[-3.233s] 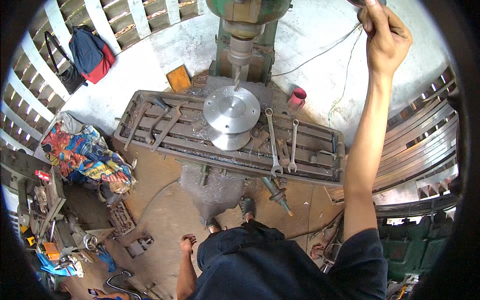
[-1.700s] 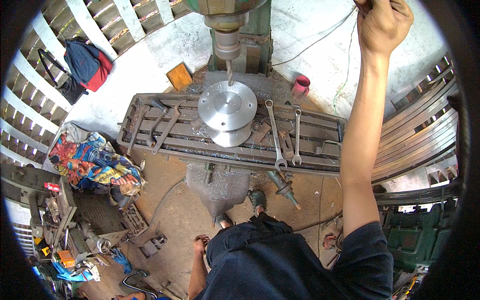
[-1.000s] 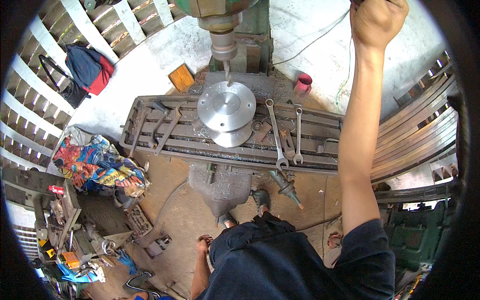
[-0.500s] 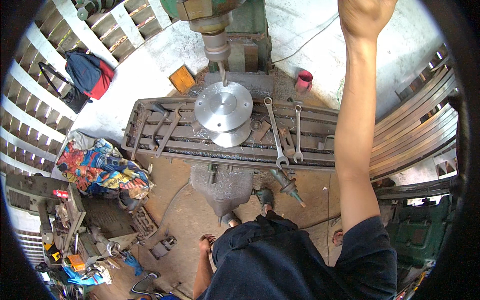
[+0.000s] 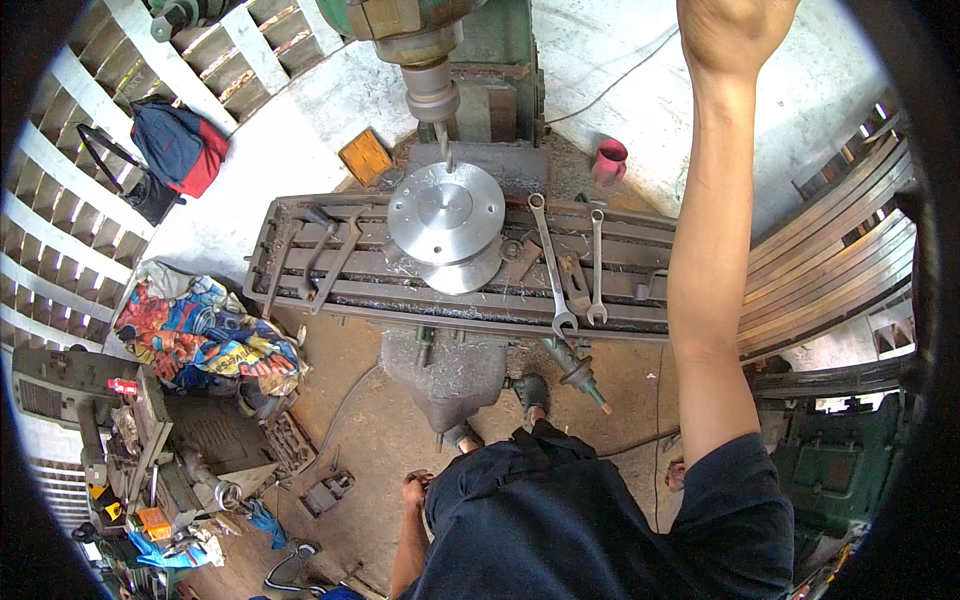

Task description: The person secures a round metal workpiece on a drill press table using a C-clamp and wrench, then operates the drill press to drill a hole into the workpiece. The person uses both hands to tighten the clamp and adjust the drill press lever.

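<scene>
Overhead: right hand [image 5: 735,30] raised past the top edge, fingers cut off, grip impossible to tell. Left hand [image 5: 413,490] hanging low, fingers unclear. Round metal disc [image 5: 446,212] at tabletop [image 5: 300,290] centre, under drill bit [image 5: 443,145]; two spanners [image 5: 570,265] just right.

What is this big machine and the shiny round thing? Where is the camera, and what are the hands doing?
The camera sits on a person's head and looks down, so edges look bent. The big green machine holds a thin cutting bit pointing down at a shiny round metal disc. The disc sits on the long grey machine table. Two long wrenches lie beside it. The right hand reaches far up to the picture's edge; I cannot tell what it holds. The left hand hangs low by the leg, holding nothing.
</scene>
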The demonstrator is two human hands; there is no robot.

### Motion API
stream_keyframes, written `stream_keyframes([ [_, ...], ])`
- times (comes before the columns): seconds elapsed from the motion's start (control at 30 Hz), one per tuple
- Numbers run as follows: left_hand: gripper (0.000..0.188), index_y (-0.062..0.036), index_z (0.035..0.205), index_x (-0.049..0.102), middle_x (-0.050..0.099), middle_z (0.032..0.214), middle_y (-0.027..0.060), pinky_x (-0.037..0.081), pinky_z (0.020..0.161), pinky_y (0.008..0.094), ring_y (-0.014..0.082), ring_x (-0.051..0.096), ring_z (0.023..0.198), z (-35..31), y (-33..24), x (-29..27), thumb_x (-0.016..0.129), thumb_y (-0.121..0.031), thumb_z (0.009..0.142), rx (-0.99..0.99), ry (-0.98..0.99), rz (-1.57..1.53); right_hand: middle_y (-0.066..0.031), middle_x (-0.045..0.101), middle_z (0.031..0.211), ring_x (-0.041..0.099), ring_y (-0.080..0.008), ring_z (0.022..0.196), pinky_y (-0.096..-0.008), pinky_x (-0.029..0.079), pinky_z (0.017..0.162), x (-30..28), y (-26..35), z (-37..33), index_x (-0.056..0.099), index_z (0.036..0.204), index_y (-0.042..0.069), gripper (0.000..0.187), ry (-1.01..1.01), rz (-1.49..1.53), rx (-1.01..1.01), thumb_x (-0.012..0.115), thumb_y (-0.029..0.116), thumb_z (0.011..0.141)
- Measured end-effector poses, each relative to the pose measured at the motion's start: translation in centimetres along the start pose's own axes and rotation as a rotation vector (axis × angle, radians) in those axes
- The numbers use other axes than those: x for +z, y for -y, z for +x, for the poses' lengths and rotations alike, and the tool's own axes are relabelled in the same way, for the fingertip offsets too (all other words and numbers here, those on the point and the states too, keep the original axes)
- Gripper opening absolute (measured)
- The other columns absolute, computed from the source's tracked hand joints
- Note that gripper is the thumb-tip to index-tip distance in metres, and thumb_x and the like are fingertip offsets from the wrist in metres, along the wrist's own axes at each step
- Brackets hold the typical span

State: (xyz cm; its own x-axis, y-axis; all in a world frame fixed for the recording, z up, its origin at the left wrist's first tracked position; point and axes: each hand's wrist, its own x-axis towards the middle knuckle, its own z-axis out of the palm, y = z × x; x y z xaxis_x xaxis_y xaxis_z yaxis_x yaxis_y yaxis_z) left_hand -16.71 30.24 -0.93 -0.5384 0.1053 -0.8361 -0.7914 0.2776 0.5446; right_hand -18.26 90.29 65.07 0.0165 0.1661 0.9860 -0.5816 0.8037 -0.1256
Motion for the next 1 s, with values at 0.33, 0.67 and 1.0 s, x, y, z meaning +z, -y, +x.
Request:
stream_keyframes([
  [0.33, 0.021, 0.0045, 0.108, 0.059, 0.069, 0.091, 0.0176, 0.057, 0.068, 0.0344, 0.0266, 0.069, 0.078, -0.09, -0.30, 0.11, 0.047, 0.004, 0.091, -0.009, -0.043, 0.027, 0.0032, 0.051, 0.054, 0.039, -0.0028, 0.047, -0.0209, 0.024, 0.044, -0.26, -0.27, 0.11, 0.063, 0.063, 0.006, 0.035, 0.039, 0.039, 0.009, 0.068, 0.020, 0.095],
  [0.67, 0.022, 0.0045, 0.106, 0.061, 0.070, 0.091, 0.0164, 0.057, 0.070, 0.0356, 0.0263, 0.069, 0.079, -0.19, -0.06, -0.01, 0.046, 0.004, 0.090, 0.030, -0.017, 0.014, 0.0037, 0.050, 0.052, 0.037, -0.0022, 0.046, -0.0216, 0.023, 0.044, -0.41, -0.35, 0.23, 0.060, 0.058, 0.006, 0.041, 0.051, 0.038, 0.015, 0.069, 0.023, 0.095],
  [1.0, 0.021, 0.0027, 0.105, 0.062, 0.070, 0.091, 0.0164, 0.055, 0.069, 0.0362, 0.0270, 0.068, 0.079, -0.23, 0.27, -0.44, 0.046, 0.003, 0.092, 0.042, 0.015, -0.001, 0.0039, 0.049, 0.051, 0.037, -0.0025, 0.045, -0.0220, 0.024, 0.043, -0.45, -0.67, 0.26, 0.060, 0.057, 0.007, 0.043, 0.069, 0.059, -0.002, 0.070, 0.025, 0.094],
])
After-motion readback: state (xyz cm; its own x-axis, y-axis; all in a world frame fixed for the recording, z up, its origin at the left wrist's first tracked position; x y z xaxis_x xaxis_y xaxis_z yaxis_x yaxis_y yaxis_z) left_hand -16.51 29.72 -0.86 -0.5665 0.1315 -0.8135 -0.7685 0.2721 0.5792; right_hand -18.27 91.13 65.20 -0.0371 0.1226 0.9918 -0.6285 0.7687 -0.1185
